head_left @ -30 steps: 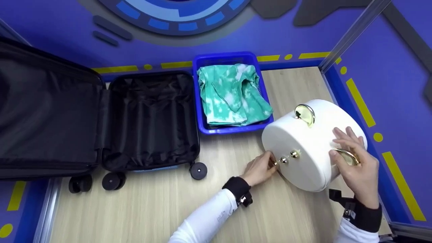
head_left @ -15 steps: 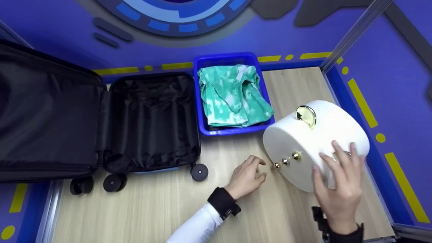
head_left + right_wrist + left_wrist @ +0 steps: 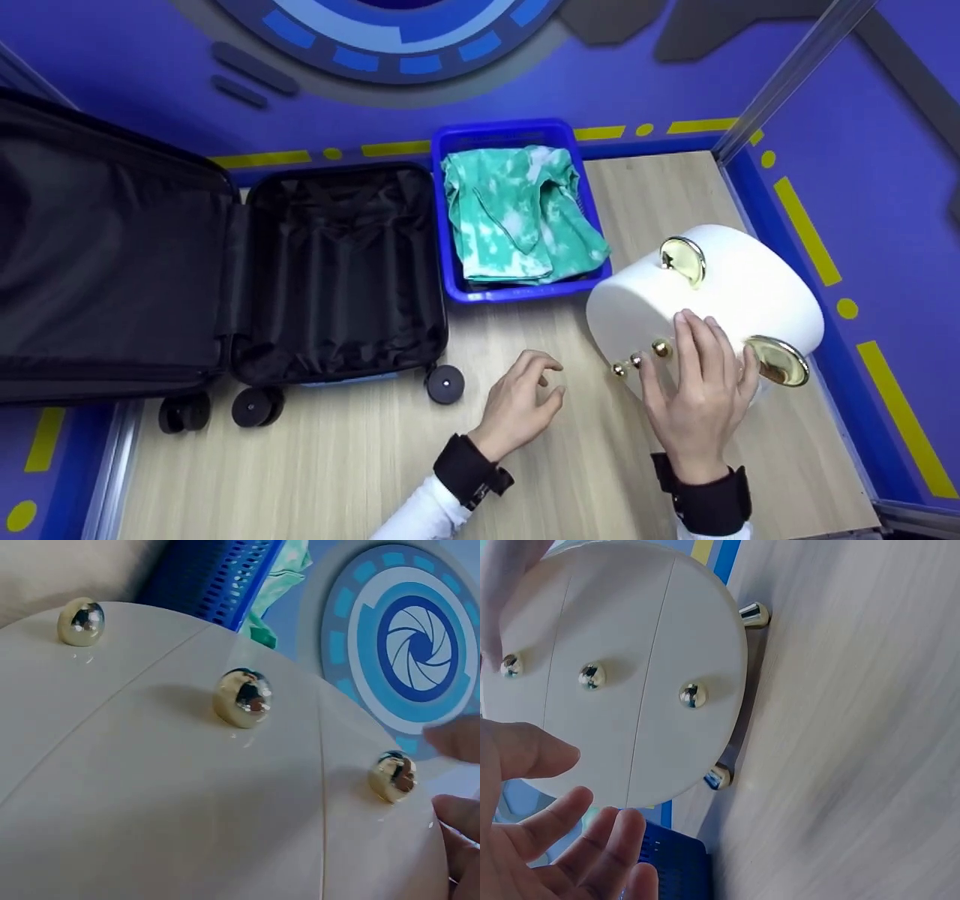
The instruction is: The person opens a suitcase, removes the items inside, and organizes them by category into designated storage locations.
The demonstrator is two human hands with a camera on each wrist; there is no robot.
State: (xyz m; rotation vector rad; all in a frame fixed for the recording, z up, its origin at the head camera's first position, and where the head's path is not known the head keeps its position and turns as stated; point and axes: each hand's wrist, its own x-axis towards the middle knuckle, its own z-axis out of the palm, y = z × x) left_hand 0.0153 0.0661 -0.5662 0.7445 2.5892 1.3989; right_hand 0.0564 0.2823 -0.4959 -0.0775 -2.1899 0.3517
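Observation:
A white round-fronted drawer box [image 3: 757, 277] stands at the right, with gold ear-like pieces on top. Seams split its front [image 3: 607, 735] into three drawers, each with a round gold knob [image 3: 243, 697]. Short gold feet [image 3: 718, 778] show beneath it. My right hand [image 3: 701, 397] is spread over the front's near edge, fingers extended. In the left wrist view its fingertip lies by the topmost knob [image 3: 511, 665]. Left of the box, my left hand [image 3: 517, 405] hovers with loosely bent fingers and holds nothing.
An open black suitcase [image 3: 337, 270] lies at the left, its wheels [image 3: 444, 384] toward me. A blue basket [image 3: 517, 296] with folded green-and-white tie-dye cloth [image 3: 510, 217] stands behind the drawer box. Blue wall panels [image 3: 840, 187] border the wooden tabletop [image 3: 315, 465].
My left hand has let go of the lowest knob and drawn back to the left. My right hand has left the near gold ear and moved left to the box's front.

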